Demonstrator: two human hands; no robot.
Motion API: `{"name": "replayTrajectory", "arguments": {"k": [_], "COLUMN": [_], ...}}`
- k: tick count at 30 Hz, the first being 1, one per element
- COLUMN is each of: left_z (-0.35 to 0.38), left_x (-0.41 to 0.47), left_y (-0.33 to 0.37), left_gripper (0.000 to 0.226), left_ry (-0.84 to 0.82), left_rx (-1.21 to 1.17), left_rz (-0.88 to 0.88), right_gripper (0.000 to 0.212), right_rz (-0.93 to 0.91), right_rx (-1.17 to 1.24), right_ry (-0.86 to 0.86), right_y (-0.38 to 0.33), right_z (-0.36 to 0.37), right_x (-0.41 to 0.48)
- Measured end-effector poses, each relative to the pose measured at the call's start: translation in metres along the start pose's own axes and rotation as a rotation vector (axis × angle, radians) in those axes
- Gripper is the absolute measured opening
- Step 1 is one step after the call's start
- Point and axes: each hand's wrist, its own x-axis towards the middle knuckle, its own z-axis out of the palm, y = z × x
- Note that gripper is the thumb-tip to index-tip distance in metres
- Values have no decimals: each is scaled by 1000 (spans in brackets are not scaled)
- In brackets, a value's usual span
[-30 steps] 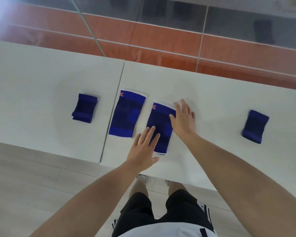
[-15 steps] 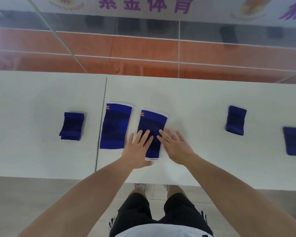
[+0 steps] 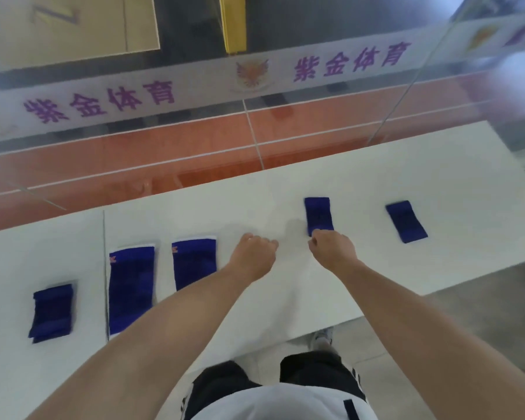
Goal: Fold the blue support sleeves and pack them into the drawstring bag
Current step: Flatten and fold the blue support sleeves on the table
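Several blue support sleeves lie on the white table (image 3: 361,177). A folded sleeve (image 3: 52,312) is at the far left, with two long flat sleeves (image 3: 131,287) (image 3: 193,263) beside it. Further right lie two short sleeves (image 3: 318,215) (image 3: 406,221). My right hand (image 3: 334,247) has its fingers curled onto the near edge of the nearer short sleeve and pinches it. My left hand (image 3: 255,253) hovers over bare table between the flat sleeves and that short sleeve, fingers curled and holding nothing. No drawstring bag is in view.
A seam (image 3: 104,268) divides the table into two tops at the left. Behind the table stands a glass wall with a white banner (image 3: 194,83) bearing purple characters, and an orange floor lies beyond it. My legs and a shoe (image 3: 323,338) show below the table's near edge.
Both hands left the second flat sleeve and moved right. The right hand reached the near edge of a short sleeve and both hands' fingers curled. The view swung right and up.
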Motion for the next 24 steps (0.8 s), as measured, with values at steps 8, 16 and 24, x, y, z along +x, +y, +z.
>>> {"name": "replayTrajectory", "arguments": {"k": [8, 16, 24], "left_z": [-18, 21, 28], "left_x": [139, 196, 167], "left_y": [98, 137, 141], "left_gripper": [43, 48, 55], "left_ry": [4, -76, -141], "left_rx": [-240, -324, -218], "left_rz": [-184, -529, -510], "right_gripper": [26, 55, 16], "right_rz": [198, 494, 377], "right_rx": [118, 267, 547], "right_ry": [106, 47, -154], "right_y": [186, 307, 263], "right_z": [-23, -5, -13], "right_x": [48, 89, 117]}}
